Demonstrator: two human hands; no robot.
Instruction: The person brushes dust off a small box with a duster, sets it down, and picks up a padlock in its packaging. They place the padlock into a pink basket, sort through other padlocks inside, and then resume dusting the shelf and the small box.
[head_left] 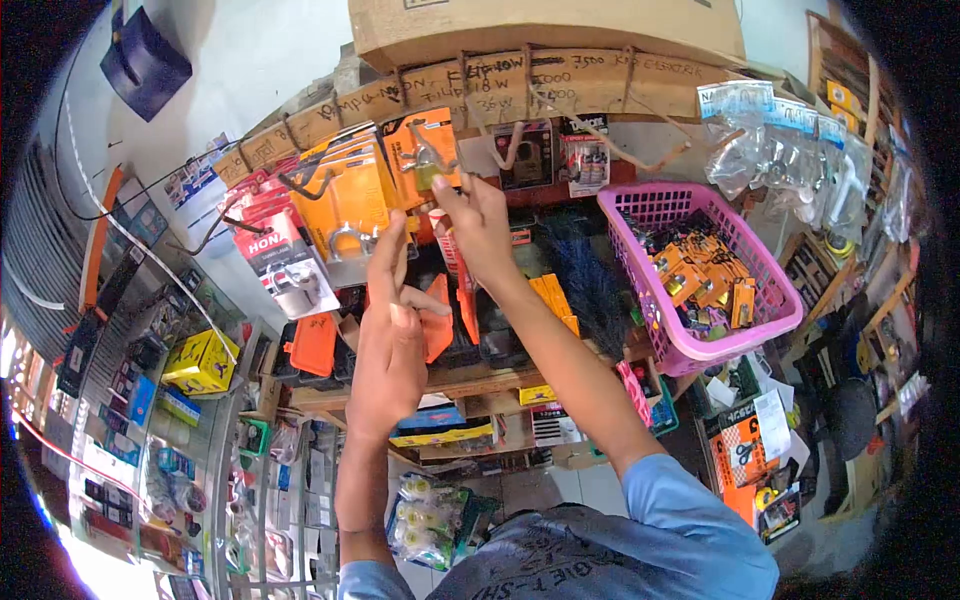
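My right hand [478, 228] reaches up to an orange padlock pack [425, 140] hanging on a wire hook under a cardboard strip [500, 85]; its fingertips pinch the pack's lower edge. My left hand [390, 335] is raised just below and to the left, fingers apart, index finger pointing up beside a larger orange padlock pack [350, 195]. It holds nothing that I can see. A red-and-white padlock pack [285, 255] hangs further left.
A pink plastic basket [665, 330] of small orange packs stands at the right. Clear bags of hardware [790, 140] hang above it. Orange and black boxes [315, 345] sit on a wooden shelf [470, 385] below my hands. A yellow box [203, 362] lies at the left.
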